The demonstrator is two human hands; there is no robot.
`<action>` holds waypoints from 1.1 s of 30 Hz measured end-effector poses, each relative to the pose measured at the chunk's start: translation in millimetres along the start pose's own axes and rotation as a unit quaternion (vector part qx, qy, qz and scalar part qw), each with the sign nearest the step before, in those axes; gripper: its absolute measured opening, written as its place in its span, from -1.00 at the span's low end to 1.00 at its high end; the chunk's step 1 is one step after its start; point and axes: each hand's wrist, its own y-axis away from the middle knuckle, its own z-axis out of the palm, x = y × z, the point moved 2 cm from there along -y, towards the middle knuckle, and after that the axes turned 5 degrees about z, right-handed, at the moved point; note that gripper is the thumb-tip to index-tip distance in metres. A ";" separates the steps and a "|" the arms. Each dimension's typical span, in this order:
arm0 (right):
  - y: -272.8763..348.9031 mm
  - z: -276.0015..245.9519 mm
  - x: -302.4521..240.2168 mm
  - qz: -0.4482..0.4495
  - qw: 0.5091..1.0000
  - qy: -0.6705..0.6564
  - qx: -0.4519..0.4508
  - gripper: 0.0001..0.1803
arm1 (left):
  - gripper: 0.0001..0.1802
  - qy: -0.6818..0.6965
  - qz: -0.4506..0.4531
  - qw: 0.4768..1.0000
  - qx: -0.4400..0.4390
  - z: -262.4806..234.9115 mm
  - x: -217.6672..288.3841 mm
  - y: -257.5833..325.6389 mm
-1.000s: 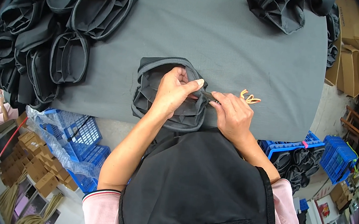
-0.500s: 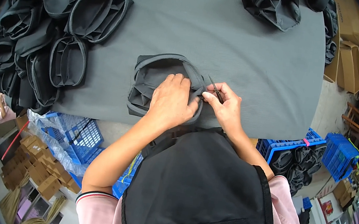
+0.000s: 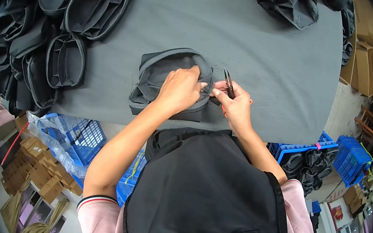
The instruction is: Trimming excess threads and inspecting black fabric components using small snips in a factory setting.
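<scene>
A black zippered pouch [image 3: 143,104] with inner dividers stands unzipped on the grey-covered table near its front edge. My left hand [image 3: 179,88] reaches over its opening and grips the right-hand rim, fingers inside and thumb near the edge. Just right of the pouch, my right hand [image 3: 236,106] holds small scissors [image 3: 228,83] with dark blades pointing up and away and a bit of orange at the handle. Its thumb and forefinger meet close to the pouch's right rim; whether they pinch fabric there I cannot tell.
Many similar black pouches [image 3: 66,61] are heaped along the table's left side. More pouches [image 3: 288,8] lie at the far right. Blue crates [image 3: 306,147] stand below the front edge on both sides, and cardboard boxes [image 3: 364,68] beyond the right edge. Another person [image 3: 1,114] is at far left.
The scissors have turned more upright in my right hand, and their blades show more clearly. My left hand has shifted slightly along the rim, and the pouch has turned a little.
</scene>
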 end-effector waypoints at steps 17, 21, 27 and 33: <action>17.5 3.0 -64.1 -0.364 0.708 0.605 -0.029 -0.76 | -0.73 0.076 -0.035 0.996 -0.024 -0.5 -6.2 -7.6; 17.6 11.3 -68.6 -0.361 0.668 0.648 -0.057 -0.76 | -0.74 0.056 -0.025 0.998 -0.019 -1.2 -6.3 -6.7; 15.9 15.7 -69.4 -0.347 0.630 0.691 -0.074 -0.79 | -0.74 0.045 -0.013 0.999 -0.010 2.9 -9.0 -7.4; 19.2 10.8 -70.6 -0.362 0.690 0.625 -0.036 -0.80 | -0.75 0.053 -0.024 0.998 -0.010 2.2 -10.9 -6.8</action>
